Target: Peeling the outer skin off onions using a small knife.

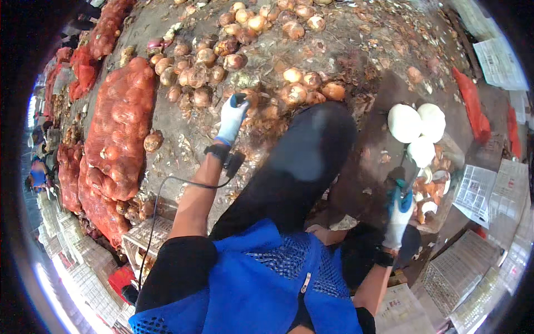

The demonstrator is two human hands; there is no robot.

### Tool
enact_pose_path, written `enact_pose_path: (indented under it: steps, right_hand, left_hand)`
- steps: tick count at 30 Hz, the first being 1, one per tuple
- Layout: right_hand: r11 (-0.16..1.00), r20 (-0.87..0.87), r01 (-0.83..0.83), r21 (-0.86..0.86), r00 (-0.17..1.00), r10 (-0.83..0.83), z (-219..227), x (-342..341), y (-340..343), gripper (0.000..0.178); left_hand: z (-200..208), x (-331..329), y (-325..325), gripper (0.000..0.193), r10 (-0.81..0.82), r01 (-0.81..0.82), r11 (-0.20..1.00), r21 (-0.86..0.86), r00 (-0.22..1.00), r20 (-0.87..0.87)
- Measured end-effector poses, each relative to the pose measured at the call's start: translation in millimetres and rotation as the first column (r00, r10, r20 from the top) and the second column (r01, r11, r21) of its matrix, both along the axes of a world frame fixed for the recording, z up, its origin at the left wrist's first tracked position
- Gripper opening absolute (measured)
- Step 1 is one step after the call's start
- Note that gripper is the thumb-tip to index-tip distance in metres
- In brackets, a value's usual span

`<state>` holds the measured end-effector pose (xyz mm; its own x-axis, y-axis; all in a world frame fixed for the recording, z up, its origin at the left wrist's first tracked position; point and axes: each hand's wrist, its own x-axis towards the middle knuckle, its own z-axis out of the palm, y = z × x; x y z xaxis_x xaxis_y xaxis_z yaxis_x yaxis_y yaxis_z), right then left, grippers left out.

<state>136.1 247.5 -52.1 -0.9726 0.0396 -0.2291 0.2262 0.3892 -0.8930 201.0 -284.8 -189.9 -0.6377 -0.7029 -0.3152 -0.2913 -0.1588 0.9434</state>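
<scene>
My left hand [231, 118], in a white glove, reaches out to a pile of unpeeled brown onions [206, 67] on the ground, with its fingertips on or just beside one onion [253, 99]. Whether it grips that onion is hidden by the back of the hand. My right hand [399, 218], also gloved, is closed around a knife [405, 179] with a teal handle, blade pointing away from me. Just beyond the blade lie three peeled white onions [417, 125] and a heap of onion skins [431, 192].
Red mesh sacks full of onions [119, 125] line the left side. My dark-trousered knee [306, 161] is raised between my hands. Newspapers [478, 192] cover the ground at right, with empty red mesh bags [471, 103]. A wire crate [146, 236] stands lower left. Another person [38, 175] is at far left.
</scene>
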Motion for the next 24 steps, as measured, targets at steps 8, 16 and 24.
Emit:
enact_pose_path:
  steps: [8,16,24]
  right_hand:
    - [0.919,-0.235,-0.083,0.385,0.955,0.184,4,3,-64,0.025]
    - [0.922,-0.153,-0.039,0.385,0.983,0.105,-1,3,-81,0.035]
    - [0.917,-0.201,-0.051,0.395,0.969,0.141,2,0,-88,0.034]
  left_hand:
    - [-64,-31,-39,0.015,0.216,-0.215,0.966,-0.147,0.976,-0.009]
    - [-128,-29,-51,0.092,0.035,0.359,0.692,-0.627,0.85,0.525]
    - [-105,-47,-72,0.088,-0.037,0.217,0.91,-0.353,0.892,0.451]
